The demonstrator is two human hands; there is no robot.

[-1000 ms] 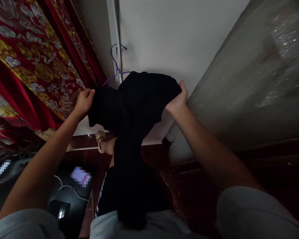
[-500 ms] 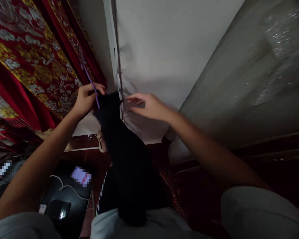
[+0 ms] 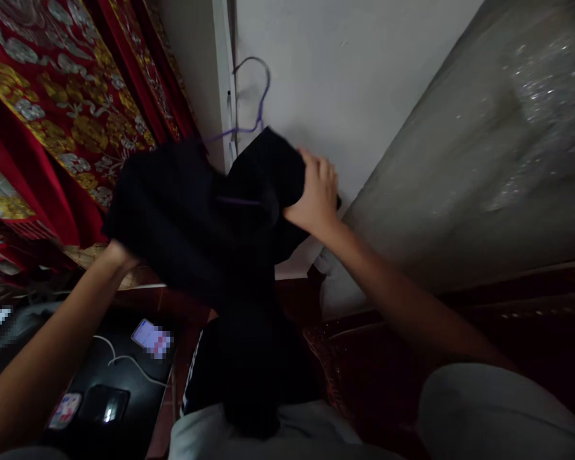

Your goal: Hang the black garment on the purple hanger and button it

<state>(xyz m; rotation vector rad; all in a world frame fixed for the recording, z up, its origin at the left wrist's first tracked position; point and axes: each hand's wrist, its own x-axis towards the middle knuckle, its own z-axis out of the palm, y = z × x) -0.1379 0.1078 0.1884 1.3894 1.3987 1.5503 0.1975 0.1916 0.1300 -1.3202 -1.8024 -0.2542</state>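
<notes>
Garment [image 3: 172, 217]: plain black. Hanger [image 3: 259, 120]: purple, hook darker. Curtain [image 3: 86, 128]: red, gold-and-silver floral pattern. Shorts [image 3: 208, 367]: black, white side stripes. Shirt [image 3: 498, 412]: light grey. Wall [image 3: 345, 83]: greyish white. Desk [image 3: 137, 409]: black. Cable [image 3: 114, 359]: off-white. Phone screen [image 3: 152, 338]: lilac, red patches.

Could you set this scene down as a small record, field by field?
Main item: black garment
Hanger: purple, hook upward, partly covered by the garment
Left hand: at the garment's lower left edge, fingers hidden
Right hand: holding the garment's right side
Backdrop: patterned red curtain, pale wall
Lower left: lit phone and pale cable on black surface
</notes>
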